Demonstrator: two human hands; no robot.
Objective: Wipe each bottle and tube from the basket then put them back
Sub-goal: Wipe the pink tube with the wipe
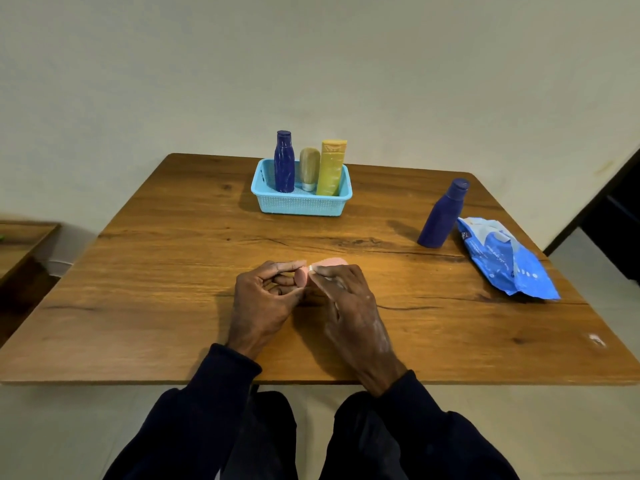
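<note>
Dark sleeves (pixel 221 393) at bottom centre, both arms reaching over the near edge of the wooden bench (pixel 156 289). Left hand (pixel 266 299) and right hand (pixel 349 306) meet at frame centre; can't tell if they rest on the bench or hang just above it.

Left fingers (pixel 287 266) curled, index and thumb clamped on the round end of a pink tube (pixel 332 262). Tube lies roughly sideways between the two hands, out of the basket and well apart from it. Right fingers (pixel 334 273) lie over the tube's body, pinching a white wipe (pixel 311 268) against it. Only a small bit of the wipe shows at the fingertip; the rest is under the hand. Right thumb hidden.

Light blue basket (pixel 301 204) sits upper centre, toward the far edge of the bench. Upright inside, left to right:
- dark blue bottle (pixel 284 164)
- beige tube (pixel 309 166), cap down
- yellow tube (pixel 331 168), against the right end

Second dark blue bottle (pixel 443 216) stands on the bench at right of frame, well apart from the basket. Blue wipes pack (pixel 505 261) lies just beside it, lower right; touching or not, can't tell.

Low wooden side table (pixel 20 244) at the left edge. Plain wall (pixel 311 64) across the top.
</note>
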